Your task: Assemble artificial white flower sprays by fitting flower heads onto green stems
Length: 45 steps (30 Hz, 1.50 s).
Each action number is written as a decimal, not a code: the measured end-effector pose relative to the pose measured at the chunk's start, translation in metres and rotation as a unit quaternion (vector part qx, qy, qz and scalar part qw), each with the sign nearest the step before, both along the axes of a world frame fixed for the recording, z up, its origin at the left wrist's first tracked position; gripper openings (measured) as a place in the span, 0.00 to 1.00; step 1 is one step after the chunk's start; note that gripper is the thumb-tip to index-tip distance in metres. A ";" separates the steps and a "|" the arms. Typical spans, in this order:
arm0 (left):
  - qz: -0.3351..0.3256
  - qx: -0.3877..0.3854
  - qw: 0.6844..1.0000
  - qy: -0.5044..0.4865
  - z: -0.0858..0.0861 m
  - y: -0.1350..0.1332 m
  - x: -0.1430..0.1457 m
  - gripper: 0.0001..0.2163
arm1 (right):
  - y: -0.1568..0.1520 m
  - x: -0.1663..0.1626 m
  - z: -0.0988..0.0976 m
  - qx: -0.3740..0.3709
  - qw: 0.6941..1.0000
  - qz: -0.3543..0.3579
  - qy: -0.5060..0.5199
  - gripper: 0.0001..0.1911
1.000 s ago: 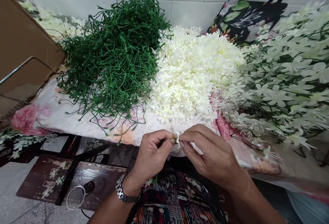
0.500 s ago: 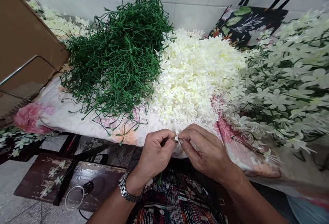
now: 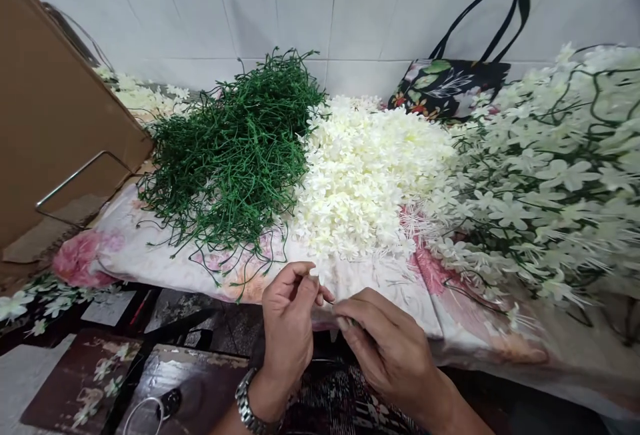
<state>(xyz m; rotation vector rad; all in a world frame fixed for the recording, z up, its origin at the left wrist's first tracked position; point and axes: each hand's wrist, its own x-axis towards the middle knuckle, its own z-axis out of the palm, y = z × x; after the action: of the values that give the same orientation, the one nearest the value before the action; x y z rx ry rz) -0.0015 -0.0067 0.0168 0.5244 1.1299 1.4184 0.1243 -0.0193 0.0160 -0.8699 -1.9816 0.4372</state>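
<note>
My left hand (image 3: 290, 322), with a metal watch on its wrist, is closed, and a small white artificial flower (image 3: 314, 270) shows at its fingertips. My right hand (image 3: 387, 345) pinches a thin dark green stem (image 3: 329, 301) that runs across to the left fingers. How the stem and flower join is hidden by the fingers. Beyond the hands lies a heap of loose white blossoms (image 3: 355, 188). To its left is a tangled pile of green plastic stems (image 3: 230, 155). White flowers on green stems (image 3: 545, 202) are massed at the right.
A floral cloth (image 3: 170, 262) covers the work surface. A cardboard box (image 3: 65, 108) with a metal wire frame (image 3: 75, 178) stands at the left. A black floral bag (image 3: 450, 88) leans on the tiled wall (image 3: 280, 15). Below left, a clear cup (image 3: 145, 415) is near a brown board (image 3: 200, 382).
My hands have moved apart slightly, the right one lower and drawn back from the flower. The flower now sits at my left fingertips. The view has tilted up, showing more wall.
</note>
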 end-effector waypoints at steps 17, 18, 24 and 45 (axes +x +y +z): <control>-0.137 0.031 0.987 0.076 -0.002 -0.006 -0.011 0.05 | 0.012 0.051 0.007 0.060 0.974 -0.169 -0.139 0.09; -0.126 0.021 0.989 0.071 0.000 -0.004 -0.012 0.05 | 0.014 0.060 0.004 0.054 0.961 -0.198 -0.186 0.08; -0.068 0.006 0.995 0.066 0.013 0.005 -0.021 0.06 | 0.023 0.077 -0.011 0.037 0.924 -0.207 -0.319 0.11; -0.067 0.224 0.744 0.626 -0.001 0.021 -0.061 0.17 | 0.026 0.063 -0.015 -0.059 0.974 -0.201 -0.085 0.03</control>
<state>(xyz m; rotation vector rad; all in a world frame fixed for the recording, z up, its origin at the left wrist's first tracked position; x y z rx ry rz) -0.0628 0.0145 0.0162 2.0778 1.6821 1.1107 0.1878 0.0070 0.0006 -1.3900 -1.8806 0.2535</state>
